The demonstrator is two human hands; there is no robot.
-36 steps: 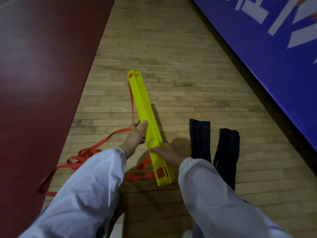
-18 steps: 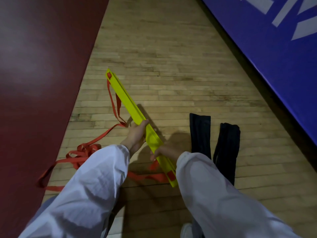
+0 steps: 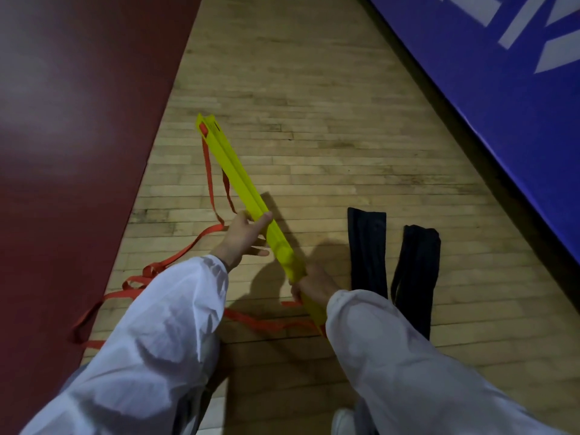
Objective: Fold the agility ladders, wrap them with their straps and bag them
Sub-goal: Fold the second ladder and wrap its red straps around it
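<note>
We hold the yellow ladder point(image 3: 251, 199) w/ both hands. It's folded into one flat stack of slats and is up off the wood floor point(image 3: 314, 105). It's tilted, w/ the far end high & to the left and the near end low by our right sleeve point(image 3: 392, 356).

Our left hand point(image 3: 240, 238) grips the stack abt the middle, fingers bent round it. One finger sticks out straight under the stack. Our right hand point(image 3: 314, 285) grips the near end, fingers wrapped tight round it.

The orange straps point(image 3: 175, 259) are loose. Two loops hang from the far end of the stack, down to our left hand. From there they run left into a messy heap on the floor, partly on the red mat point(image 3: 78, 152). One more bit lies on the floor under our arms & goes to the near end.

Two black bags point(image 3: 367, 252) lie flat on the floor, side by side w/ a small gap. They're just right of our right hand. A blue mat point(image 3: 486, 105) w/ white letters is far right. A white shoe point(image 3: 343, 419) shows at the bottom.
</note>
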